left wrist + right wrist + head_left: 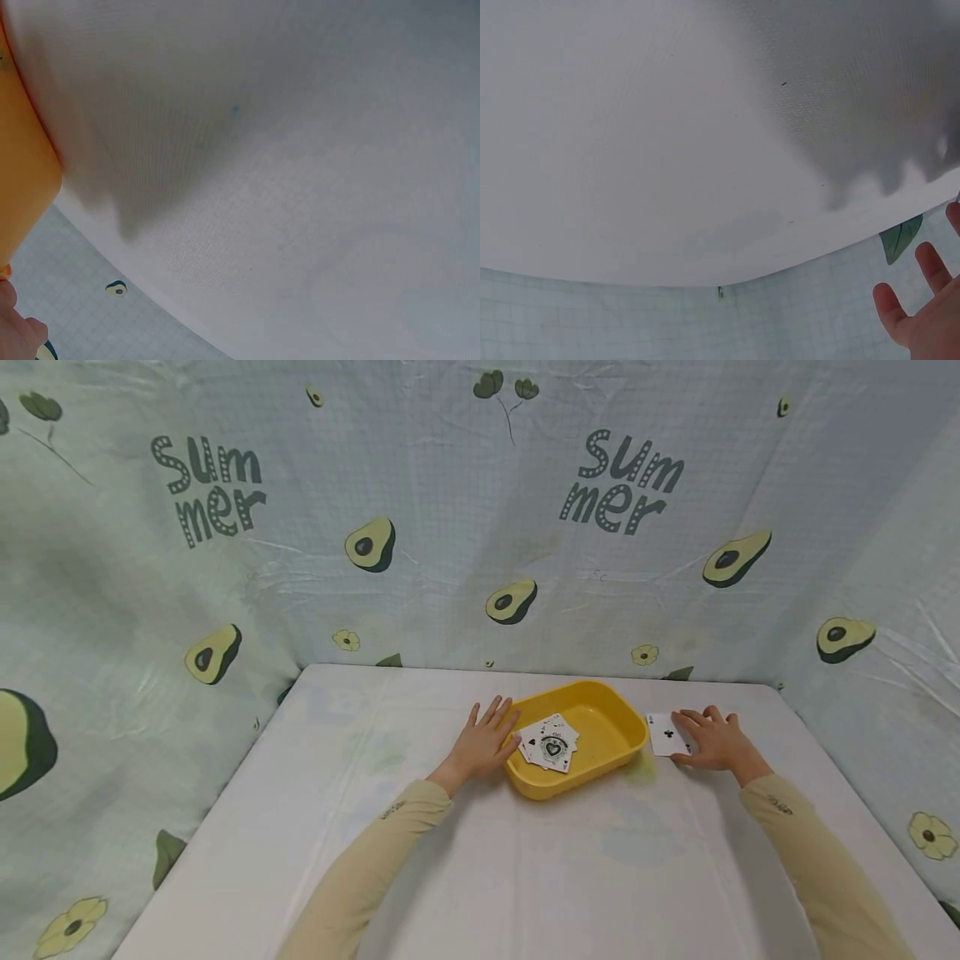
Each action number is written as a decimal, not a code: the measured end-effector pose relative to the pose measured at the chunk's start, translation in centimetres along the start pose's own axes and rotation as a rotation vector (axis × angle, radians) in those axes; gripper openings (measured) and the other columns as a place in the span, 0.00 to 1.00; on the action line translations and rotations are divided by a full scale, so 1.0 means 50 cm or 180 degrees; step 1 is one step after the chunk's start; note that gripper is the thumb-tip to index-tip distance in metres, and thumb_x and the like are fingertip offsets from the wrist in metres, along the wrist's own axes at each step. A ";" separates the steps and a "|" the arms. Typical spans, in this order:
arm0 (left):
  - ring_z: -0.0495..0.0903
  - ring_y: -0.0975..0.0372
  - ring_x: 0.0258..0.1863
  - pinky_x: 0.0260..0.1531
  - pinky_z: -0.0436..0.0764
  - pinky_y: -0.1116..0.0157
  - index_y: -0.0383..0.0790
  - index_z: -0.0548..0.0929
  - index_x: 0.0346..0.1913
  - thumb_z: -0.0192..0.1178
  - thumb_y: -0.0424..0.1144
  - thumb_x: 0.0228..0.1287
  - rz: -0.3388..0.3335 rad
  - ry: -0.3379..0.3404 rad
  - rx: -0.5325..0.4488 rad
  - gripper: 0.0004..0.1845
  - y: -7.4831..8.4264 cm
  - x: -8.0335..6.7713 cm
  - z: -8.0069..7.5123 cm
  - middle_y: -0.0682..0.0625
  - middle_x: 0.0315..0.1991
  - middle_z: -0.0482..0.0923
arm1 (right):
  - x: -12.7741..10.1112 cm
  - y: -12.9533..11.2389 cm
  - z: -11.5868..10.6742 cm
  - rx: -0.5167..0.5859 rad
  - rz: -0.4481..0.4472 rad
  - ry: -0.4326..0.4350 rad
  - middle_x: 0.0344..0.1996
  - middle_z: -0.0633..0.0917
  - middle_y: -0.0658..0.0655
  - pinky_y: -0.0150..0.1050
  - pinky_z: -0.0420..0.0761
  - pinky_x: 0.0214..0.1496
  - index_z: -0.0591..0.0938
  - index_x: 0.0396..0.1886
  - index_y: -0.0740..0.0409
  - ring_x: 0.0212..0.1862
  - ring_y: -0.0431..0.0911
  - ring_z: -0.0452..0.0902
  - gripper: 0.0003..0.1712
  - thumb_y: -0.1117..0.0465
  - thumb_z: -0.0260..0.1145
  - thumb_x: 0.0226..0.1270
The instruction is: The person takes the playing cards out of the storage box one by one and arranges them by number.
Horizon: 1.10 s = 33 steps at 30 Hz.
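Observation:
My left hand (pixel 482 743) rests with spread fingers at the left rim of a yellow tray (pixel 615 727). In the left wrist view, fingertips (pixel 16 326) show beside the tray's orange-looking wall (pixel 26 165). Several playing cards (pixel 551 743) lie fanned in the tray's left part, an ornate ace of spades on top. To the right of the tray lies a club card (pixel 666 735), face up. Over its right end is my right hand (pixel 716 743), thumb near the lower edge and forefinger near the upper one. In the right wrist view, that hand's fingers (pixel 932 266) are spread.
The white table (pixel 450 877) reaches back to a hanging cloth (pixel 442 468) printed with avocados and "summer" lettering. The same cloth hangs along both sides. Faint patterns show on the tabletop.

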<state>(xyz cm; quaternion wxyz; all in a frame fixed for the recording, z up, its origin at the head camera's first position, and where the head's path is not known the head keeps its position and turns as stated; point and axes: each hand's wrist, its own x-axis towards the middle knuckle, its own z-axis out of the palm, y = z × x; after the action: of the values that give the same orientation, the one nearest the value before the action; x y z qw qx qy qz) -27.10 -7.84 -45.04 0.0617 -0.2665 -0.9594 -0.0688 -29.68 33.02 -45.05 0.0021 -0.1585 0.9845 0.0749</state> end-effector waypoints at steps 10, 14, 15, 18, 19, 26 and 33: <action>0.42 0.56 0.71 0.67 0.44 0.49 0.45 0.54 0.68 0.31 0.53 0.69 -0.0009 -0.0023 0.0035 0.28 0.000 0.001 -0.001 0.47 0.71 0.46 | 0.003 0.008 0.004 0.0017 0.0028 -0.0046 0.58 0.69 0.65 0.62 0.63 0.47 0.63 0.62 0.60 0.49 0.60 0.62 0.47 0.35 0.60 0.49; 0.41 0.56 0.71 0.67 0.43 0.49 0.45 0.54 0.68 0.31 0.52 0.69 -0.0019 -0.0020 0.0013 0.28 0.001 0.002 -0.001 0.47 0.71 0.46 | 0.002 0.011 0.002 0.0023 0.0032 -0.0061 0.59 0.68 0.65 0.62 0.63 0.47 0.63 0.62 0.61 0.49 0.60 0.62 0.48 0.34 0.59 0.48; 0.41 0.56 0.71 0.67 0.43 0.49 0.45 0.54 0.68 0.31 0.53 0.69 -0.0021 -0.0021 0.0019 0.28 0.001 0.002 -0.001 0.47 0.71 0.46 | 0.002 0.011 0.001 0.0025 0.0035 -0.0065 0.59 0.68 0.65 0.62 0.63 0.47 0.63 0.63 0.61 0.49 0.59 0.62 0.48 0.35 0.60 0.49; 0.41 0.56 0.71 0.67 0.43 0.49 0.45 0.55 0.68 0.32 0.53 0.69 -0.0022 -0.0005 -0.0002 0.28 0.000 0.003 0.000 0.47 0.71 0.46 | 0.001 0.012 -0.005 0.0055 0.0025 -0.0043 0.59 0.68 0.66 0.61 0.63 0.46 0.63 0.63 0.62 0.49 0.60 0.61 0.48 0.35 0.60 0.48; 0.41 0.56 0.71 0.67 0.43 0.49 0.45 0.55 0.68 0.32 0.53 0.69 -0.0022 -0.0003 -0.0006 0.28 0.000 0.004 0.000 0.47 0.71 0.46 | -0.001 0.012 -0.007 0.0044 0.0016 -0.0028 0.59 0.67 0.66 0.61 0.63 0.46 0.62 0.63 0.62 0.49 0.60 0.61 0.48 0.36 0.60 0.49; 0.41 0.56 0.71 0.67 0.44 0.49 0.45 0.54 0.68 0.31 0.53 0.69 -0.0034 -0.0024 0.0024 0.29 0.001 0.004 -0.001 0.48 0.71 0.46 | -0.010 0.016 -0.031 0.0072 -0.0065 0.0115 0.61 0.65 0.64 0.60 0.62 0.44 0.61 0.64 0.60 0.52 0.61 0.60 0.46 0.38 0.60 0.52; 0.42 0.55 0.71 0.67 0.45 0.49 0.45 0.54 0.69 0.31 0.53 0.69 -0.0029 -0.0041 0.0048 0.29 0.001 0.004 -0.002 0.47 0.71 0.46 | -0.016 0.014 -0.059 0.0096 -0.0094 0.0292 0.61 0.65 0.64 0.61 0.62 0.46 0.60 0.64 0.60 0.54 0.61 0.59 0.44 0.40 0.59 0.54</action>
<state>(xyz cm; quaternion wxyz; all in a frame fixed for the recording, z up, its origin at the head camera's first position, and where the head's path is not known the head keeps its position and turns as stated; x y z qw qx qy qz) -27.23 -7.71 -44.91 0.0572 -0.2622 -0.9614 -0.0601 -29.08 33.47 -42.02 -0.0396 -0.1762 0.9821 0.0527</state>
